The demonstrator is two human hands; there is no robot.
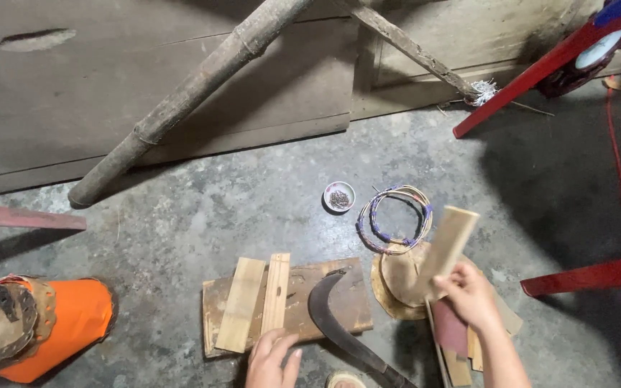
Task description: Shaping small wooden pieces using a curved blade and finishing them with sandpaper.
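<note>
Grey, stained concrete floor point(203, 215) spreads under us, with weathered boards behind it at twelve o'clock. Our right hand point(468, 293) has its fingers closed around the lower end of a pale flat wooden slat point(445, 248), which tilts up toward one o'clock. Our left hand point(273, 359), at six o'clock, lies with its fingers loosely together and flat on the near edge of a brown rectangular wooden board point(325, 298); they clamp nothing. On that board rest two more pale wood strips point(256, 302), side by side, and a dark curved steel sickle blade point(328, 316) whose handle runs toward five o'clock.

Judging from this, we do well to keep the left palm pressing the board flat, fingers away from the blade's edge, and to hold the slat low and firmly so it does not twist.

Beyond the right hand lie round tan cardboard discs point(397, 276), a coil of purple and cream cord point(394, 219), and a small white bowl of dark nails point(339, 196). An orange cone-shaped object point(66, 320) sits at nine o'clock.
</note>
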